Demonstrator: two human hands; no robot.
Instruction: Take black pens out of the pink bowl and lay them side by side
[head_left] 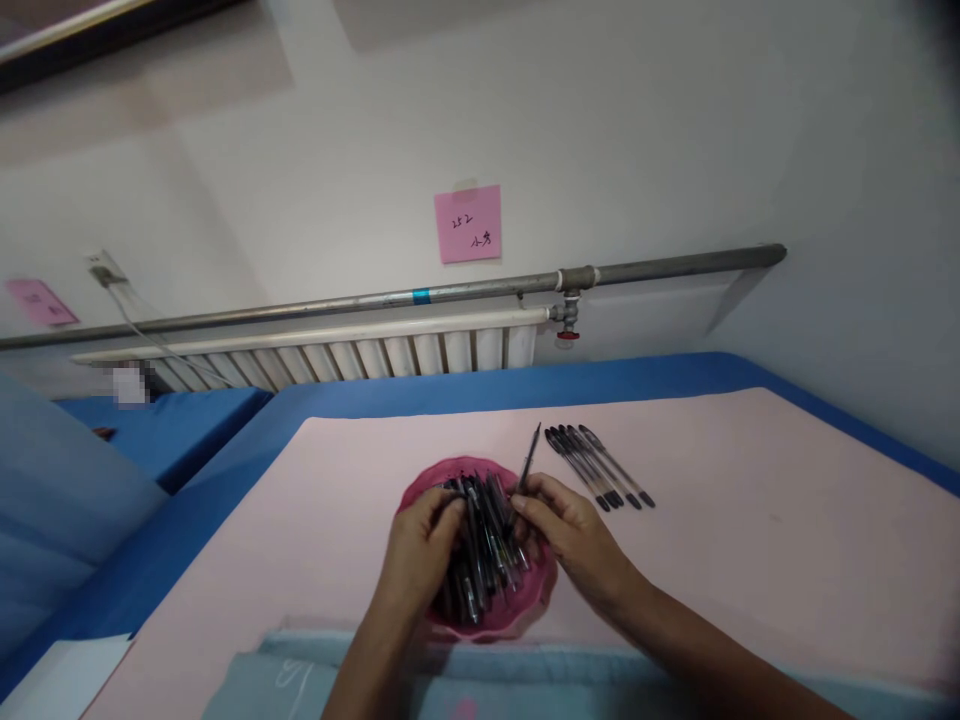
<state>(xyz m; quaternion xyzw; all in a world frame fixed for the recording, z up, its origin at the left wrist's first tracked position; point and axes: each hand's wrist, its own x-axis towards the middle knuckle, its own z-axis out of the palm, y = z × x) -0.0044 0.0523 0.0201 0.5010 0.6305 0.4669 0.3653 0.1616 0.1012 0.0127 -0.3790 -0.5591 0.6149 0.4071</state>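
A pink basket [541, 598] with a wavy rim holds a jumble of dark and clear pen parts [484, 540]. My right hand [562, 515], above the basket's right rim, pinches a slim dark pen [529, 455] without a cap, its tip pointing up and away. Over the left side of the basket, my left hand [429, 535] has thumb and fingers closed around a small dark piece that I cannot make out. Several clear-barrelled pens with black caps [598, 466] lie side by side beyond my right hand.
Pink sheeting [750, 520] covers a table with a blue edge [495, 388]. Folded light-blue cloth [540, 670] lies along the near side. Behind are a white radiator [375, 358], a metal pipe [675, 268] and a wall with a pink note [468, 226].
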